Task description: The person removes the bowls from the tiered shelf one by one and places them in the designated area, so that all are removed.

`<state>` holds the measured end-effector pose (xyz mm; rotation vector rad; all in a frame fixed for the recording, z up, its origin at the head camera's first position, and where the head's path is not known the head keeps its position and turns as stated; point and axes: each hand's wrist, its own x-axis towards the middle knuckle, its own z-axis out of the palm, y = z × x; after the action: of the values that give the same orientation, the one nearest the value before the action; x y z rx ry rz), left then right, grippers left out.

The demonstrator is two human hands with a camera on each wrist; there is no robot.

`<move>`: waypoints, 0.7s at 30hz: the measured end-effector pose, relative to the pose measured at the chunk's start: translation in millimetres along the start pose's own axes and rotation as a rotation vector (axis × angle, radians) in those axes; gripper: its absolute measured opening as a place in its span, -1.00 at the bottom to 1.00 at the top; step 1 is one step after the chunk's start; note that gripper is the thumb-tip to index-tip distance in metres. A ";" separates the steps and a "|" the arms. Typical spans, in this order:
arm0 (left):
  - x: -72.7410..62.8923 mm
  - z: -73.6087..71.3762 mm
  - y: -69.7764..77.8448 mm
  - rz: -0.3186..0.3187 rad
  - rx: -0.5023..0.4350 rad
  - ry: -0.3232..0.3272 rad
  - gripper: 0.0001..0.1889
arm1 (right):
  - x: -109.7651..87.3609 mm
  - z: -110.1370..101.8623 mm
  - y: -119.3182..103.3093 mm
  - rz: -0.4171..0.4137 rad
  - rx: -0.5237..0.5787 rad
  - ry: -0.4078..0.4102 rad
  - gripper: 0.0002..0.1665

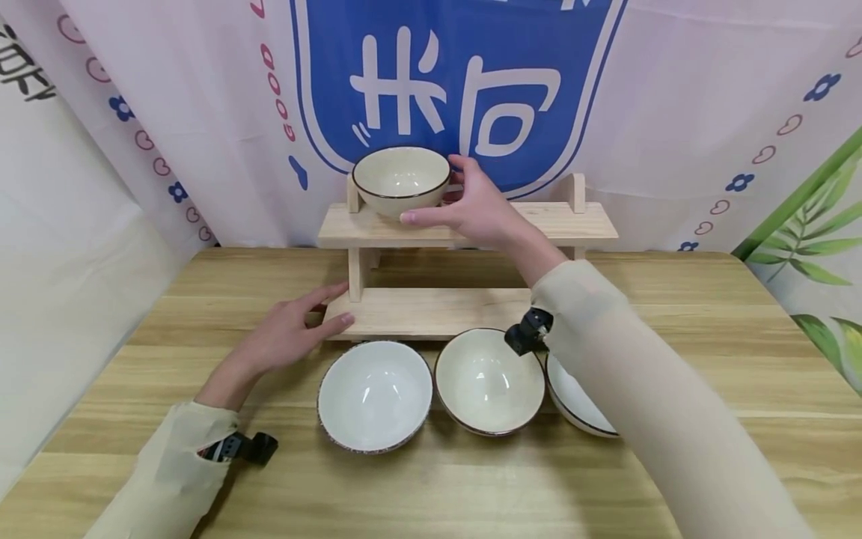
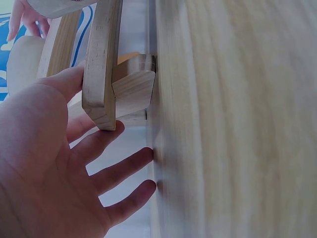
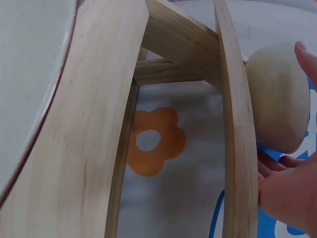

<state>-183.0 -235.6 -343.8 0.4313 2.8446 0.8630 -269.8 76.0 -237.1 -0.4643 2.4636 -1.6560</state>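
A cream bowl with a dark rim (image 1: 402, 174) sits at the left end of the upper board (image 1: 539, 221) of a two-tier wooden shelf. My right hand (image 1: 481, 202) holds this bowl from its right side, thumb across the lower front and fingers at the right and behind. In the right wrist view the bowl's outer wall (image 3: 277, 99) shows beside my thumb. My left hand (image 1: 286, 329) touches the left end of the lower board (image 1: 431, 311), thumb on its front corner. The left wrist view shows the other fingers (image 2: 124, 171) spread and mostly straight.
Along the shelf's front stand a white bowl with a speckled rim (image 1: 375, 397), a cream bowl (image 1: 489, 382) and another white bowl (image 1: 579, 397), partly behind my right sleeve. A printed curtain (image 1: 236, 135) hangs behind the wooden table (image 1: 431, 494).
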 end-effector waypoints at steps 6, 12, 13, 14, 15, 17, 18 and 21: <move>0.3 0.4 0.7 0.012 0.004 0.003 -0.23 | 8.2 8.6 -1.4 0.011 0.000 0.019 0.53; 1.1 0.7 -0.4 0.011 -0.001 -0.001 -0.22 | 14.6 14.0 -2.9 0.021 -0.011 0.061 0.59; 1.2 0.7 -0.9 0.008 -0.004 -0.001 -0.22 | 15.3 14.7 -3.4 0.022 -0.012 0.066 0.59; 1.2 0.6 -1.2 0.007 -0.005 -0.001 -0.22 | 15.9 15.4 -3.8 0.025 -0.014 0.069 0.60; 1.3 0.7 -1.6 0.006 -0.007 -0.002 -0.22 | 16.6 16.1 -3.9 0.027 -0.016 0.072 0.61; 1.5 0.8 -1.9 0.006 -0.012 -0.001 -0.22 | 17.4 17.8 -4.3 0.031 -0.023 0.078 0.63; 1.5 0.9 -2.2 0.006 -0.013 0.000 -0.22 | 17.9 18.8 -4.3 0.033 -0.026 0.081 0.64; 1.5 1.2 -2.5 0.006 -0.012 0.002 -0.22 | 19.3 21.9 -4.0 0.037 -0.028 0.099 0.66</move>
<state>-184.7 -236.5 -346.3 0.4375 2.8397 0.8822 -281.1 49.1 -240.8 -0.3457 2.5511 -1.6709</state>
